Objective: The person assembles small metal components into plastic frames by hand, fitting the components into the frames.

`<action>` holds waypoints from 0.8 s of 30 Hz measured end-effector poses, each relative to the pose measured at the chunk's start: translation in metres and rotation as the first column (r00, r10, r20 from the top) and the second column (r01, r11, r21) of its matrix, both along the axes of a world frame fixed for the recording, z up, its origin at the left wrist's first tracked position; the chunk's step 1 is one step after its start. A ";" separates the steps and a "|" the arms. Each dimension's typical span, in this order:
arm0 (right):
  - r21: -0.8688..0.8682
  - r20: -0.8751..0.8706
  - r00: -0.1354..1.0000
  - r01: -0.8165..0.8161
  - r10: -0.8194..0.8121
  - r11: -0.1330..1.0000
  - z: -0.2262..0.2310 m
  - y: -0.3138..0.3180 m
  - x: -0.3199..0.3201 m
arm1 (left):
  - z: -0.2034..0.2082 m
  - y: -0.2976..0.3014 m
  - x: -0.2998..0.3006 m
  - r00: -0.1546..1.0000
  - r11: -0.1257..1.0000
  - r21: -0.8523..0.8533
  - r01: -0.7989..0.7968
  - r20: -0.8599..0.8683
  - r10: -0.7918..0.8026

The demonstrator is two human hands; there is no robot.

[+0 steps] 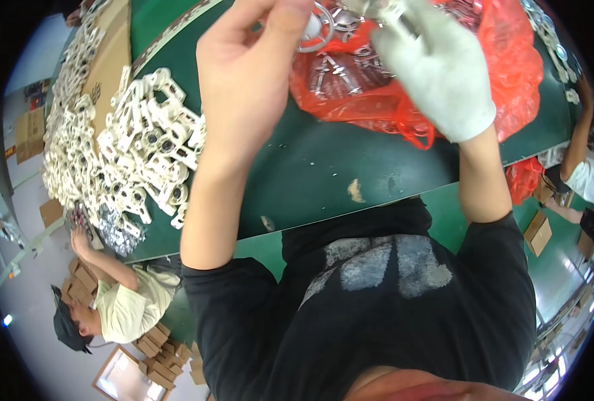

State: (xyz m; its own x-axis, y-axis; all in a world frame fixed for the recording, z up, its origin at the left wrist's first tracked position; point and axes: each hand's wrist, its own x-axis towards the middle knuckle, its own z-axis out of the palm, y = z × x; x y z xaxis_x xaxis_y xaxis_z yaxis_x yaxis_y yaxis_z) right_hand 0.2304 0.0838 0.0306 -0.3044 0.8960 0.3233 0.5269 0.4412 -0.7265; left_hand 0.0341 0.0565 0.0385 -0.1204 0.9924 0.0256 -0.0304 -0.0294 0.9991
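Ring-shaped part [313, 29], silver and white: pinched by the bare left hand [249, 80], nearest it, at the red bag's [516, 70] left side. Long axis not discernible. Gloved right hand [438, 77] stationed rightward; its blurred grip cannot be told.

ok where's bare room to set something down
Widest bare patch: green table between red bag and near edge, right of the left forearm, bar small pale marks. A smaller one: beyond the pile of white parts, beside the left hand. Crowded: that pile, and the bag under the gloved right hand.
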 end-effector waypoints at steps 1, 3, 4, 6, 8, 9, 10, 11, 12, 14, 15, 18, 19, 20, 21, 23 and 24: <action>0.009 0.064 0.997 -0.051 0.050 0.999 -0.004 -0.004 -0.004 | -0.005 -0.011 -0.007 0.997 0.999 0.018 -0.048 -0.062 0.049; 0.024 0.240 0.964 -0.125 0.115 0.992 -0.013 -0.015 -0.014 | -0.016 -0.028 -0.011 0.981 0.986 0.136 -0.099 -0.154 0.120; 0.010 0.269 0.950 -0.165 0.156 0.986 -0.014 -0.023 -0.017 | -0.025 -0.033 -0.007 0.972 0.970 0.237 -0.050 -0.210 0.101; 0.070 0.310 0.932 -0.218 0.187 0.973 -0.013 -0.032 -0.023 | -0.041 -0.036 -0.006 0.979 0.942 0.335 -0.025 -0.183 0.091; 0.028 0.301 0.925 -0.252 0.233 0.967 -0.017 -0.036 -0.025 | -0.046 -0.044 -0.014 0.974 0.961 0.275 -0.019 -0.213 0.080; 0.062 0.297 0.924 -0.271 0.241 0.961 -0.021 -0.036 -0.027 | -0.046 -0.047 -0.019 0.967 0.976 0.219 -0.003 -0.247 0.058; 0.058 0.300 0.922 -0.273 0.245 0.960 -0.022 -0.036 -0.027 | -0.045 -0.049 -0.024 0.957 0.976 0.217 0.012 -0.284 0.051; 0.034 0.310 0.915 -0.282 0.258 0.959 -0.022 -0.036 -0.028 | -0.044 -0.052 -0.028 0.950 0.965 0.262 0.017 -0.304 0.066; 0.011 0.321 0.909 -0.285 0.267 0.958 -0.023 -0.036 -0.028 | -0.043 -0.054 -0.032 0.943 0.951 0.308 0.026 -0.322 0.079; 0.023 0.304 0.912 -0.295 0.275 0.955 -0.025 -0.034 -0.027 | -0.036 -0.060 -0.045 0.830 0.931 0.328 0.162 -0.555 0.051; 0.037 0.280 0.915 -0.313 0.291 0.949 -0.027 -0.034 -0.027 | -0.035 -0.063 -0.050 0.768 0.920 0.323 0.224 -0.639 0.038; -0.018 0.292 0.899 -0.336 0.326 0.942 -0.028 -0.034 -0.027 | -0.048 -0.061 -0.058 0.718 0.898 0.343 0.275 -0.695 0.045; -0.022 0.295 0.898 -0.336 0.327 0.942 -0.028 -0.034 -0.028 | -0.051 -0.060 -0.059 0.715 0.882 0.368 0.294 -0.698 0.053; -0.023 0.307 0.893 -0.338 0.328 0.941 -0.029 -0.033 -0.028 | -0.051 -0.060 -0.061 0.717 0.883 0.367 0.293 -0.695 0.051; -0.025 0.318 0.888 -0.342 0.332 0.939 -0.029 -0.033 -0.028 | -0.049 -0.060 -0.062 0.719 0.885 0.365 0.289 -0.693 0.051; -0.036 0.339 0.877 -0.351 0.342 0.936 -0.027 -0.032 -0.028 | -0.049 -0.062 -0.062 0.723 0.889 0.360 0.283 -0.689 0.049; -0.038 0.358 0.867 -0.357 0.347 0.933 -0.026 -0.032 -0.029 | -0.048 -0.064 -0.061 0.717 0.889 0.368 0.273 -0.693 0.067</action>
